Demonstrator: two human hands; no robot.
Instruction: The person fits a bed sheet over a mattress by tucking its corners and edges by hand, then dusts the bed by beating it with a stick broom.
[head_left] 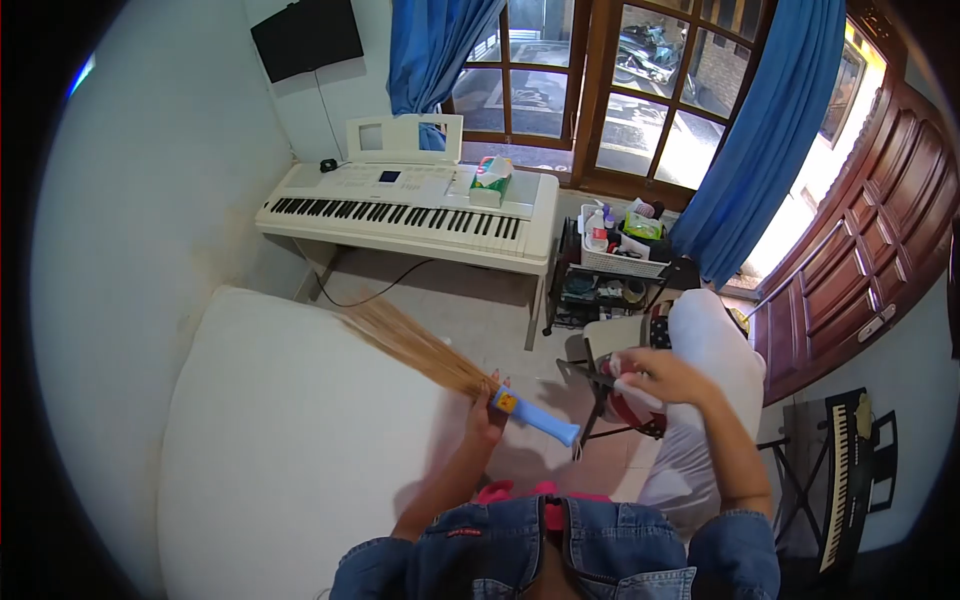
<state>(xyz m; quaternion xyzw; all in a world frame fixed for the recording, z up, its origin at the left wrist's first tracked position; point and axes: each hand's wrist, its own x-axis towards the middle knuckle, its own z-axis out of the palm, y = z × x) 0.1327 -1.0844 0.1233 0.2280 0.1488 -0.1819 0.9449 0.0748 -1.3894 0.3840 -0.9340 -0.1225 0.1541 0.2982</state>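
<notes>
My left hand (485,415) is closed round a hand broom (535,415), where its long tan bristles meet the light blue handle. The bristles point up and left over the edge of a white-covered mattress (300,400), and the handle points down to the right. A yellow sticker shows on the handle. My right hand (668,378) is raised in front of a folding chair (612,338), beside a white bolster (710,335). Its fingers are loosely bent, with the thumb apart from them, and I see no object clearly held. Below it lies a whitish shape I cannot make out.
A white keyboard piano (400,225) stands by the window, with a tissue box (491,185) on it. Right of it is a black cart (600,290) with a full white basket (625,262). An open wooden door (850,240) and a smaller keyboard (838,480) are at the right.
</notes>
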